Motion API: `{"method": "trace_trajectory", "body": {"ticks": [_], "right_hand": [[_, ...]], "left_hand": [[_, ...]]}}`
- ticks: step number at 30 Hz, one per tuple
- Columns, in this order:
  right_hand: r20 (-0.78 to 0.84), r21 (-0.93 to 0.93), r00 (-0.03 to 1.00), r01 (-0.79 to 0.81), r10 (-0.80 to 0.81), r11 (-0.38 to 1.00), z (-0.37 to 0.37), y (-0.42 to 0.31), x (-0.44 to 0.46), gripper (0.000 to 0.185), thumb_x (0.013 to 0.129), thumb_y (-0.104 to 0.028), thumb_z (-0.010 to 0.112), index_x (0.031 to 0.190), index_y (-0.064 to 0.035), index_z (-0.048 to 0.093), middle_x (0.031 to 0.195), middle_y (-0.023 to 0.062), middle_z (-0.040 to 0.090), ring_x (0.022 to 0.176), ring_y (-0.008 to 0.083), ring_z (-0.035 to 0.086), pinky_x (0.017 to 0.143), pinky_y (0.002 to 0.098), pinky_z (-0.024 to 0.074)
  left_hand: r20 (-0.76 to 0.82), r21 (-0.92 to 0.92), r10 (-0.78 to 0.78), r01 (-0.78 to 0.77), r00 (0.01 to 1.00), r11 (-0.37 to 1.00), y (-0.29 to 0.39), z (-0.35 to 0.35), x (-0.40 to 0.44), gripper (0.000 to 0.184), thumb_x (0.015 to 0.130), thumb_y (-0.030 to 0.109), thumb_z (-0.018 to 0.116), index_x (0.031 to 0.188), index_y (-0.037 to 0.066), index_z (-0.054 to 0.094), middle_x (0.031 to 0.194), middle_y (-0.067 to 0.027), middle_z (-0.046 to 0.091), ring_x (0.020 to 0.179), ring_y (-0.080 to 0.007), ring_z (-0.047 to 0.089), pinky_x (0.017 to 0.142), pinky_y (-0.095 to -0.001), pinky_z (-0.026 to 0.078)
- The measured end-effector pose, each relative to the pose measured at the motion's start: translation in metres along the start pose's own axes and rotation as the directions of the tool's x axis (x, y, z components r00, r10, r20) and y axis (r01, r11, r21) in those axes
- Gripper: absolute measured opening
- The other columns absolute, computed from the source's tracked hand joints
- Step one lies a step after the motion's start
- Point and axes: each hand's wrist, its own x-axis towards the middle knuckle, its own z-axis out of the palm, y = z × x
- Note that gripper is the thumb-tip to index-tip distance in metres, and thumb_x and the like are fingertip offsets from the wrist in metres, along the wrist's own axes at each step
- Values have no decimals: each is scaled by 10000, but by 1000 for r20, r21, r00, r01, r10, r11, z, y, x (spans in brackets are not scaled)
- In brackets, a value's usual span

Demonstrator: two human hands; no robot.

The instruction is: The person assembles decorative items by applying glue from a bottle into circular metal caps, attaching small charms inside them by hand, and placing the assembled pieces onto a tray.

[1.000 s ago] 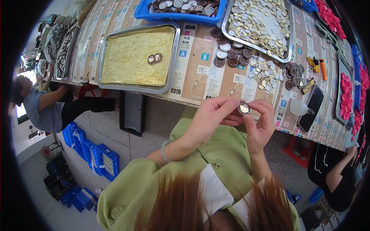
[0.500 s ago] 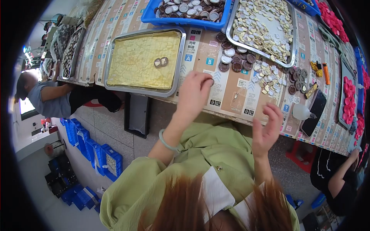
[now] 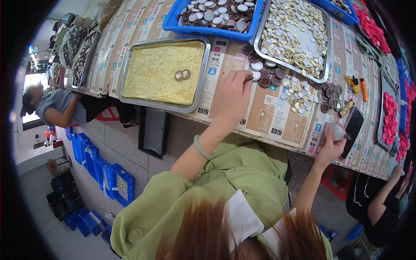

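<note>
My left hand (image 3: 235,97) is closed in a pinch on a brown scalloped cap (image 3: 249,78), seen edge-on beside a loose group of similar caps (image 3: 276,80). Some of those caps show white insides. My right hand (image 3: 330,149) has its fingers wrapped round a small white squeeze bottle (image 3: 333,131) with a dark tip, close to a black phone (image 3: 353,130). Small cream and gold pieces (image 3: 300,96) lie in a heap between the hands. On the left, two joined caps with light centres (image 3: 182,75) rest on a yellow-lined metal tray (image 3: 162,69).
A blue bin (image 3: 208,31) of caps and a metal tray (image 3: 323,79) of cream pieces stand at the back. An orange cutter (image 3: 364,89) and pink pieces (image 3: 389,117) lie to the right. Other people sit at both ends of the table.
My left hand has moved right and away from me, towards the loose caps. My right hand has gone right and closed round the squeeze bottle, which is now tilted.
</note>
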Motion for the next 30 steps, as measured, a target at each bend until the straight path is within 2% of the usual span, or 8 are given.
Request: {"method": "trace_trajectory", "body": {"ticks": [3, 5, 7, 11, 13, 18, 22, 30], "right_hand": [[-60, -31, 993, 98, -99, 995, 7, -18, -11, 379, 792, -25, 562, 1133, 22, 403, 1018, 109, 530, 899, 143, 504, 802, 259, 407], [67, 314, 997, 3, -25, 949, 15, -35, -25, 384, 802, -44, 540, 1147, 28, 387, 998, 131, 536, 904, 169, 521, 813, 285, 422], [240, 382, 971, -107, 13, 918, 26, -62, -42, 405, 805, -54, 523, 1167, 33, 363, 988, 149, 539, 922, 193, 525, 821, 304, 427], [612, 367, 782, -418, 123, 831, 38, -84, -66, 480, 803, -77, 487, 1223, 42, 288, 989, 195, 532, 931, 245, 544, 814, 340, 448], [587, 379, 799, -418, 135, 825, 44, -83, -70, 489, 800, -64, 481, 1232, 40, 278, 1008, 202, 522, 920, 253, 551, 801, 345, 456], [555, 455, 822, -426, 125, 782, 46, -93, -70, 481, 798, -52, 474, 1229, 41, 283, 1059, 204, 489, 908, 256, 560, 779, 359, 471], [432, 400, 900, -255, 64, 880, 29, -88, -69, 414, 738, -77, 584, 1091, 19, 390, 996, 141, 486, 892, 212, 529, 779, 311, 437], [255, 303, 899, 276, -357, 912, 22, -96, -66, 430, 674, -198, 694, 966, -11, 440, 923, 92, 416, 821, 172, 450, 708, 283, 402]], "left_hand": [[28, -290, -88, 93, 996, 953, 7, -9, -9, 224, 783, 31, 521, 1007, 18, 530, 858, -71, 526, 733, -171, 527, 649, -263, 429], [116, -427, -133, 171, 984, 888, 22, -16, -21, 217, 805, 17, 500, 1019, 12, 531, 854, -39, 529, 770, -115, 537, 661, -215, 429], [487, -653, -294, 567, 822, 503, 42, -16, -36, 215, 826, 7, 463, 1029, -3, 533, 877, -23, 529, 750, -87, 537, 653, -197, 432], [659, -538, -179, 624, 731, 568, 58, -12, -55, 248, 844, 23, 448, 1082, -16, 504, 951, -36, 546, 751, -83, 543, 673, -185, 437], [663, -715, -107, 669, 741, 201, 66, -15, -56, 275, 854, 39, 441, 1122, -5, 484, 1004, -58, 553, 782, -85, 547, 688, -199, 448], [740, -673, -34, 740, 672, -10, 57, -25, -55, 325, 876, 99, 429, 1195, 37, 414, 1095, -92, 521, 817, -111, 551, 726, -232, 456], [753, -602, 42, 714, 656, -357, 38, -21, -57, 333, 887, 132, 424, 1206, 46, 379, 1114, -85, 508, 835, -121, 554, 727, -230, 459], [765, -571, 42, 708, 642, -417, 38, -21, -58, 356, 900, 225, 395, 1215, 62, 365, 1143, -137, 479, 873, -164, 527, 782, -281, 441]]}}
